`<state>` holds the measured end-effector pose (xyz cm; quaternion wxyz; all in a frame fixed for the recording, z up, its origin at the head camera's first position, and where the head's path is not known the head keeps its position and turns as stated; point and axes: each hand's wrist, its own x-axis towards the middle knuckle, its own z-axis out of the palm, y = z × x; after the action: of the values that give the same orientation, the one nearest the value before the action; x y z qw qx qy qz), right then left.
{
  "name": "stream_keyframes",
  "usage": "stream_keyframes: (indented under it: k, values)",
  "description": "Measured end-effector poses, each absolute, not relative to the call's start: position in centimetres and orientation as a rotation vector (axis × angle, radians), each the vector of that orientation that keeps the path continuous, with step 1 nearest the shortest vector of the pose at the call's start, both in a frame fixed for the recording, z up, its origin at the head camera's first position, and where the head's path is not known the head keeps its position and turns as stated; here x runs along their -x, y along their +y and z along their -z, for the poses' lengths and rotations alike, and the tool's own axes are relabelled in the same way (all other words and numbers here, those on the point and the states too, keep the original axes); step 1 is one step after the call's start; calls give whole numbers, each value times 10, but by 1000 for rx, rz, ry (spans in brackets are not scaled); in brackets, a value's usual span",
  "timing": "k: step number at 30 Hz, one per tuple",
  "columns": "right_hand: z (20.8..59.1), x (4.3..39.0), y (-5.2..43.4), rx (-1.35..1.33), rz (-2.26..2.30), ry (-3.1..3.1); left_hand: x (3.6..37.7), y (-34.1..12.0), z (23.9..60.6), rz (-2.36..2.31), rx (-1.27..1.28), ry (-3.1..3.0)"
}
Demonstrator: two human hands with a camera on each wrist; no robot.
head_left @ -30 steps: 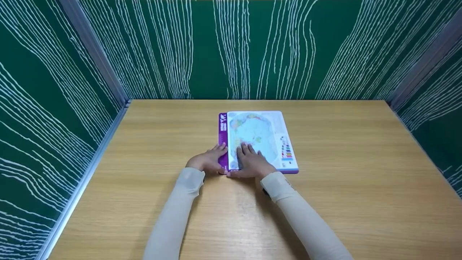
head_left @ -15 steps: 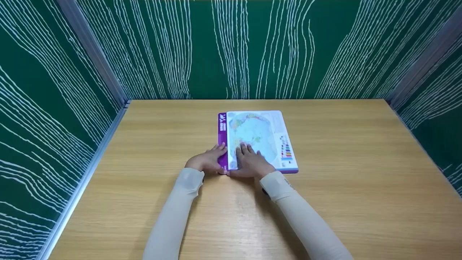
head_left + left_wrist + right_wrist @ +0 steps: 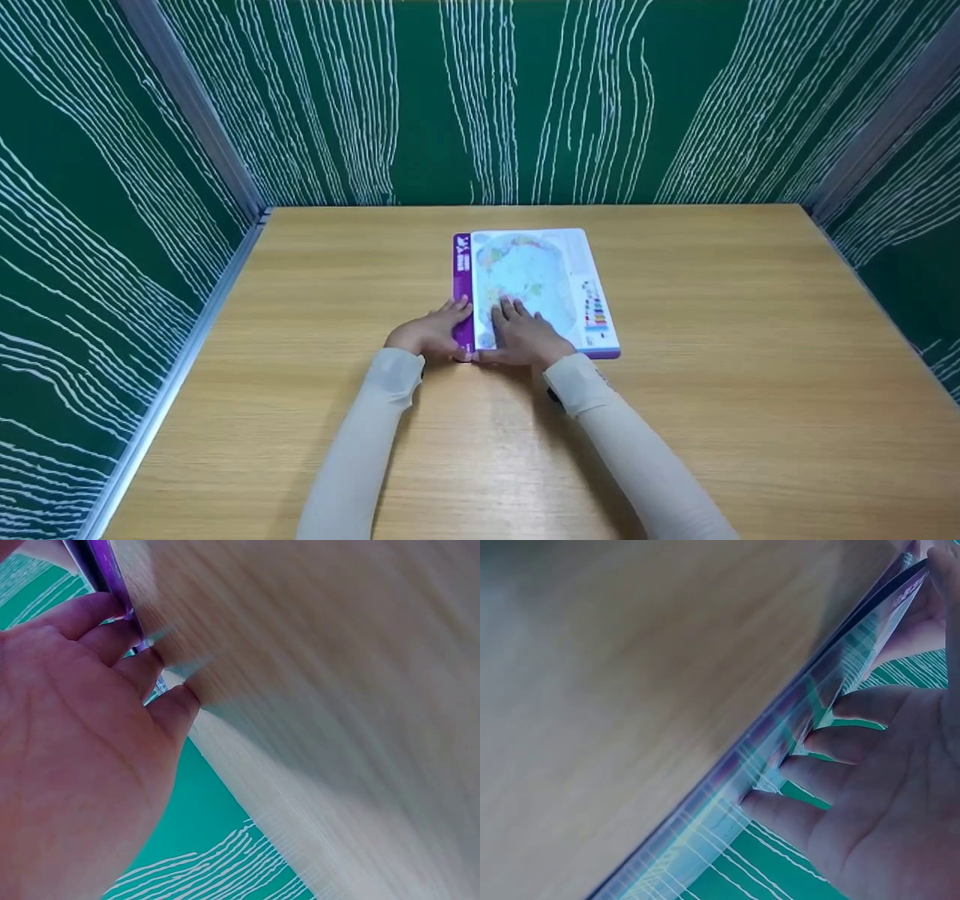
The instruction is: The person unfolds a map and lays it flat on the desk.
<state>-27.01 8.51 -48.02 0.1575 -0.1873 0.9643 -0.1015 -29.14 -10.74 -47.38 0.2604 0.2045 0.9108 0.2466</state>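
From where I stand, I see a person with both bare hands on a flat map board (image 3: 532, 262) that lies on the wooden desk (image 3: 712, 337), about midway from left to right and towards the far edge, with a strip of bare wood beyond it. A purple strip (image 3: 463, 277) with white print runs along its left side; the rest of its face is white and pale blue, with a coloured map and, at the right near part, a cluster of small coloured marks. A purple edge shows beneath the white face at the near right corner.

The left hand (image 3: 431, 334) reaches in from the left, fingers extended, not clamped on anything, the fingertips touching the purple strip. The right hand (image 3: 525, 341) rests on the near left part of the map, fingers fairly straight and slightly apart, its thumb out to the left along the near edge. The two thumbs come very close there; I cannot tell whether they touch.

A pale left sleeve (image 3: 360, 442) and a matching right sleeve (image 3: 637, 450) cover the forearms. Around the desk stand green walls (image 3: 427, 97) with wavering white lines, and grey posts (image 3: 199, 105) at the far left and far right corners.
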Motion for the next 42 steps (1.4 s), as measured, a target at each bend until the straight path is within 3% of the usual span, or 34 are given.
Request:
stream_keyframes:
  k: [42]
  values:
    - [464,270,114,541,522,2700,292,-107,475,-612,-548,2482]
